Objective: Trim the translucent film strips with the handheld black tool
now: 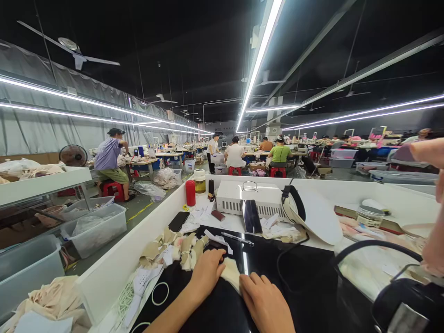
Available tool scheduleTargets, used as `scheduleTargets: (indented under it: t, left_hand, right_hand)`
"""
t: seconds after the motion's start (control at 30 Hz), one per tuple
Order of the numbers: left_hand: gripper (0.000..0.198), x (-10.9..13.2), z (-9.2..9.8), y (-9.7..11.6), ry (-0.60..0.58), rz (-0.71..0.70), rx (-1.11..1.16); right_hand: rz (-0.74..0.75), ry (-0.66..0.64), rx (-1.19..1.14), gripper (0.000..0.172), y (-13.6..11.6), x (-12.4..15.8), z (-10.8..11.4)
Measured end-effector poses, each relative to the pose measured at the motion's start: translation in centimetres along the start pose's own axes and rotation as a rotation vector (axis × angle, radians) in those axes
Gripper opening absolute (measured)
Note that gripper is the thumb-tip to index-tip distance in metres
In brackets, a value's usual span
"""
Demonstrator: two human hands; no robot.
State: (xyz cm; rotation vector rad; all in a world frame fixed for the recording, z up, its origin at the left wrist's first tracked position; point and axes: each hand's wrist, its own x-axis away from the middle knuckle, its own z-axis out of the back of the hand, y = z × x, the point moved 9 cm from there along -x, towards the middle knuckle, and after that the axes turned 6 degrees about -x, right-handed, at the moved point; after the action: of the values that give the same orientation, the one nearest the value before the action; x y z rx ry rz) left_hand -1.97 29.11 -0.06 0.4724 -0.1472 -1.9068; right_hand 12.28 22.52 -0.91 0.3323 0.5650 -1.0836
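Note:
A small cream fabric piece (231,273) lies on a glossy black work surface (312,273) between my two hands. My left hand (208,273) has its fingers closed on the far left end of the piece. The fingers of my right hand (264,296) are bent over its near right end; their tips are partly hidden. Just beyond my left hand are rolled beige fabric bundles (189,249) tied with string and a white paper strip (219,239). A pen (237,238) rests farther back on the black surface.
Behind stand a white vented metal box (251,196), a leaning dark phone (251,216), a white sun visor (317,215), a red container (190,193) and a jar (200,181). A black device with a curved handle (402,300) stands at right. People work at tables beyond.

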Motion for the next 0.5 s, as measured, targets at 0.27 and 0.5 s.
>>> scheduleTargets:
  t: [0.27, 0.5]
  left_hand:
    - [0.041, 0.1, 0.1, -0.1, 0.040, -0.016, 0.007]
    - [0.040, 0.2, 1.1, -0.3, 0.104, -0.042, 0.030]
  right_hand:
    - [0.020, 0.052, 0.028, 0.029, 0.1, 1.3, -0.2]
    - [0.143, 0.120, -0.014, 0.042, -0.3, 3.8, 0.7]
